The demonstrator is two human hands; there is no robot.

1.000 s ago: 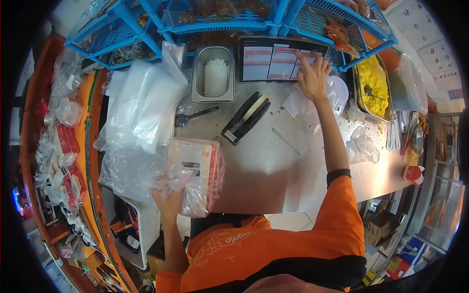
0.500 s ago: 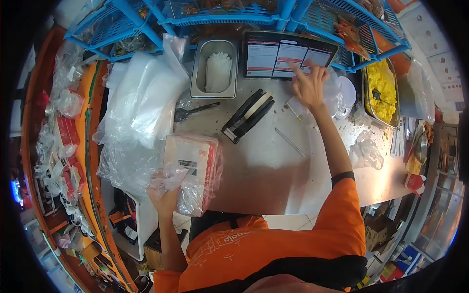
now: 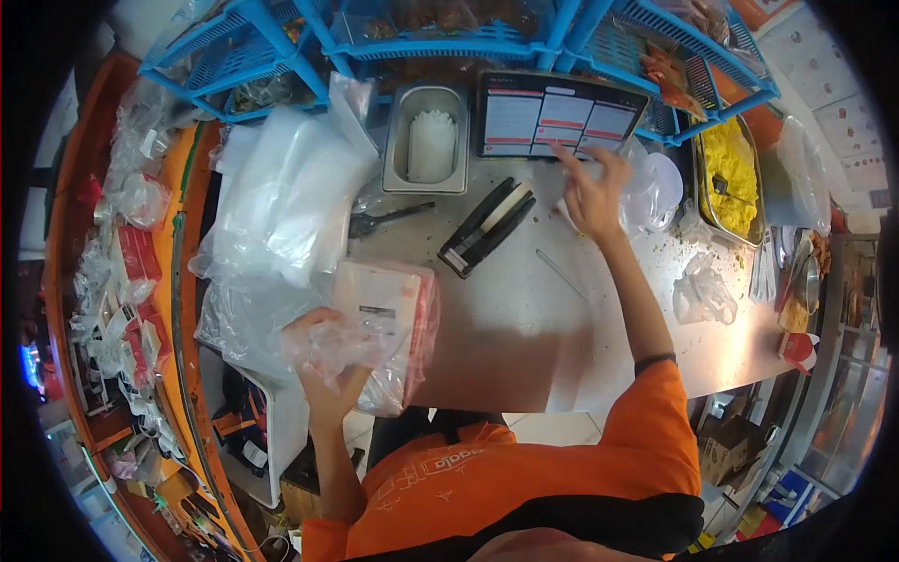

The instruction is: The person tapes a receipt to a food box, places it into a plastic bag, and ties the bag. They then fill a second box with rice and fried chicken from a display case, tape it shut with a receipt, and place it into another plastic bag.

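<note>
My left hand is closed on the bunched top of a clear plastic bag. Inside that bag is a white and red box, resting at the table's front left part. My right hand is raised at the lower edge of a tablet, its fingers apart and holding nothing. Lists in white and red fill the lit tablet screen. Between the hands lie a black tape dispenser and a thin metal stick.
Blue baskets line the back. A steel container with white sticks, a black utensil and a pile of plastic bags are at left. At right are a tray of yellow food and a crumpled bag.
My right hand has drawn slightly down and back from the tablet screen. My left hand has moved a little right and its grip on the bag top has shifted. The view has shifted slightly.
</note>
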